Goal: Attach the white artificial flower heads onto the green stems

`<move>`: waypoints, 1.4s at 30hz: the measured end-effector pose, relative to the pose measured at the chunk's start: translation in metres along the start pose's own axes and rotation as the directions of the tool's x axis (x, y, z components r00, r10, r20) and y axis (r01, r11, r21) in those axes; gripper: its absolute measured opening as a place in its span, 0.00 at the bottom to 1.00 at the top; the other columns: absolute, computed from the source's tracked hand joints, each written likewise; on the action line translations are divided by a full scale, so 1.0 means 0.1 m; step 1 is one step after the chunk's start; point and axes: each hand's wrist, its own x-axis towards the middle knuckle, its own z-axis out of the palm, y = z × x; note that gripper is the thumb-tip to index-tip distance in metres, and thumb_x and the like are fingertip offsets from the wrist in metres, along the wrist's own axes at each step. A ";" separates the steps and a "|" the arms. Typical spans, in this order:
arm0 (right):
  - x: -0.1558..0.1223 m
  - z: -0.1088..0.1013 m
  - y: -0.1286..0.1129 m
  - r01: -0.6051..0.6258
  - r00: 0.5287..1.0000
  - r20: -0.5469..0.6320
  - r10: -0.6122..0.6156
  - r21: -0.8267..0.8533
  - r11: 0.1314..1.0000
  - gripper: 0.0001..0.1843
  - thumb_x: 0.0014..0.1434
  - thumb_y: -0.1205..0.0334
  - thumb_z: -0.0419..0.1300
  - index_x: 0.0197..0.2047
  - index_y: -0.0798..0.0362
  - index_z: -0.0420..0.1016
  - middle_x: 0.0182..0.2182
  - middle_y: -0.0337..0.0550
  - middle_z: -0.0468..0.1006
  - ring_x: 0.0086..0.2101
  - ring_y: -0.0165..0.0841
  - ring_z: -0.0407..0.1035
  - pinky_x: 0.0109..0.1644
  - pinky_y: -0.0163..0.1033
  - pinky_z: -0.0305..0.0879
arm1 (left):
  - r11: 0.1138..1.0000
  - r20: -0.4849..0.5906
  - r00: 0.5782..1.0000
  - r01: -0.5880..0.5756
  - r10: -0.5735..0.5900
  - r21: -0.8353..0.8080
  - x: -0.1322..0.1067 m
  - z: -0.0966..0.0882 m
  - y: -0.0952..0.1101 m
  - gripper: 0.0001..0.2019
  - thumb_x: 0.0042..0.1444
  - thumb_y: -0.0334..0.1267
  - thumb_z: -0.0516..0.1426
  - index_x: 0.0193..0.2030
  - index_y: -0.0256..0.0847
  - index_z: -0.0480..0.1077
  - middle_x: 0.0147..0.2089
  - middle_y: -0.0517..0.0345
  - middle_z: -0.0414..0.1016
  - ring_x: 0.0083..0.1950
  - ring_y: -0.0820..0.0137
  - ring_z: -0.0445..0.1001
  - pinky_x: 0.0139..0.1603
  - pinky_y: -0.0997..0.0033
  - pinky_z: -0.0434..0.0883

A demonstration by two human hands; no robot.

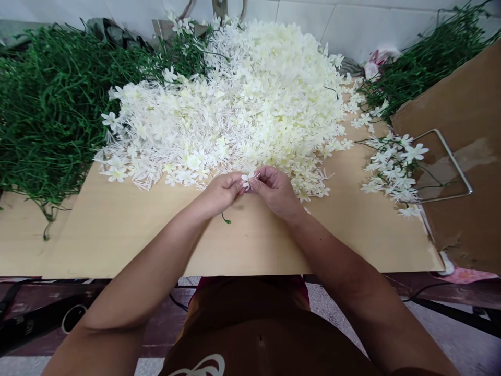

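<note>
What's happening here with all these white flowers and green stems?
A person at a wooden table has both hands together at the near edge of a big pile of white flowers. The left hand and right hand pinch one small white flower between them, and a green stem pokes out under the left hand. A heap of green stems lies to the left; some flowered sprigs lie to the right.
</note>
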 end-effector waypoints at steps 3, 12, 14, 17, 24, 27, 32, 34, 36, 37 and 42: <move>0.01 -0.03 -0.04 -0.081 0.996 0.041 0.076 0.138 0.987 0.23 0.38 0.46 0.75 0.28 0.51 0.71 0.23 0.32 0.73 0.28 0.27 0.70 0.41 0.40 0.73 | 0.999 0.002 0.999 -0.040 0.040 -0.016 0.00 0.01 0.01 0.16 0.56 0.45 0.54 0.22 0.41 0.58 0.20 0.65 0.55 0.22 0.76 0.51 0.23 0.74 0.51; 0.02 -0.10 -0.11 -0.234 0.970 0.141 0.198 0.320 0.918 0.20 0.38 0.54 0.77 0.27 0.51 0.71 0.25 0.33 0.74 0.30 0.26 0.71 0.39 0.35 0.72 | 0.991 -0.121 0.992 -0.038 0.023 -0.129 -0.06 -0.02 0.15 0.14 0.55 0.49 0.58 0.28 0.40 0.65 0.21 0.66 0.57 0.21 0.77 0.52 0.22 0.73 0.52; 0.02 -0.10 -0.12 -0.235 0.969 0.160 0.191 0.338 0.911 0.20 0.39 0.55 0.77 0.28 0.51 0.71 0.25 0.33 0.73 0.31 0.26 0.71 0.40 0.35 0.73 | 0.988 -0.166 0.985 -0.069 0.046 -0.140 -0.06 -0.02 0.17 0.12 0.51 0.46 0.62 0.32 0.40 0.67 0.23 0.65 0.62 0.22 0.78 0.55 0.23 0.75 0.54; 0.01 -0.08 -0.12 -0.243 0.964 0.194 0.184 0.352 0.904 0.20 0.38 0.56 0.77 0.30 0.50 0.73 0.27 0.33 0.75 0.31 0.26 0.71 0.40 0.36 0.73 | 0.987 -0.202 0.977 -0.102 0.075 -0.128 -0.07 0.01 0.18 0.12 0.49 0.43 0.64 0.36 0.40 0.69 0.20 0.69 0.57 0.20 0.79 0.51 0.22 0.75 0.51; -0.01 -0.06 -0.12 -0.230 0.968 0.175 0.181 0.319 0.920 0.20 0.38 0.55 0.77 0.30 0.50 0.73 0.28 0.33 0.76 0.30 0.26 0.70 0.40 0.36 0.73 | 0.982 -0.260 0.949 -0.188 0.177 -0.018 -0.09 0.04 0.18 0.06 0.51 0.38 0.61 0.33 0.41 0.69 0.17 0.72 0.45 0.19 0.79 0.42 0.21 0.74 0.44; -0.02 -0.04 -0.13 -0.182 0.979 0.138 0.148 0.278 0.943 0.20 0.39 0.53 0.76 0.30 0.50 0.72 0.27 0.33 0.74 0.30 0.26 0.69 0.41 0.37 0.73 | 0.980 -0.250 0.948 -0.198 0.195 0.015 -0.11 0.04 0.18 0.05 0.52 0.36 0.59 0.35 0.40 0.69 0.17 0.71 0.48 0.19 0.79 0.44 0.20 0.75 0.45; -0.04 -0.01 -0.14 -0.014 0.996 0.094 0.000 0.148 0.989 0.19 0.43 0.51 0.74 0.29 0.50 0.70 0.27 0.33 0.71 0.29 0.25 0.66 0.38 0.35 0.72 | 0.974 -0.259 0.939 -0.224 0.224 0.032 -0.13 0.02 0.17 0.04 0.51 0.34 0.58 0.35 0.40 0.69 0.18 0.71 0.51 0.18 0.80 0.46 0.20 0.76 0.46; -0.03 -0.01 -0.13 0.042 0.994 0.095 -0.051 0.099 0.994 0.19 0.45 0.50 0.73 0.31 0.50 0.70 0.28 0.33 0.71 0.30 0.25 0.67 0.37 0.35 0.72 | 0.974 -0.263 0.938 -0.225 0.226 0.035 -0.11 0.02 0.16 0.04 0.50 0.34 0.57 0.34 0.40 0.68 0.17 0.71 0.50 0.18 0.80 0.46 0.19 0.77 0.46; -0.03 -0.01 -0.11 0.109 0.988 0.100 -0.115 0.061 0.992 0.18 0.48 0.50 0.71 0.36 0.49 0.71 0.31 0.35 0.73 0.32 0.27 0.68 0.37 0.36 0.72 | 0.974 -0.265 0.937 -0.225 0.227 0.039 -0.10 0.02 0.16 0.04 0.48 0.33 0.57 0.32 0.40 0.67 0.17 0.72 0.50 0.18 0.81 0.46 0.19 0.78 0.46; -0.03 -0.01 -0.10 0.154 0.982 0.102 -0.157 0.038 0.987 0.18 0.49 0.51 0.71 0.39 0.49 0.72 0.33 0.36 0.73 0.34 0.27 0.68 0.38 0.35 0.72 | 0.973 -0.265 0.937 -0.226 0.228 0.039 -0.09 0.02 0.16 0.04 0.48 0.33 0.57 0.32 0.40 0.67 0.17 0.72 0.50 0.18 0.81 0.46 0.19 0.78 0.46; -0.05 -0.01 -0.10 0.344 0.939 0.083 -0.335 -0.143 0.928 0.11 0.54 0.55 0.67 0.37 0.50 0.75 0.34 0.38 0.74 0.35 0.28 0.69 0.39 0.36 0.69 | 0.982 -0.274 0.944 -0.188 0.186 0.019 -0.07 0.02 0.18 0.04 0.47 0.36 0.57 0.31 0.39 0.67 0.17 0.71 0.54 0.18 0.81 0.48 0.19 0.79 0.47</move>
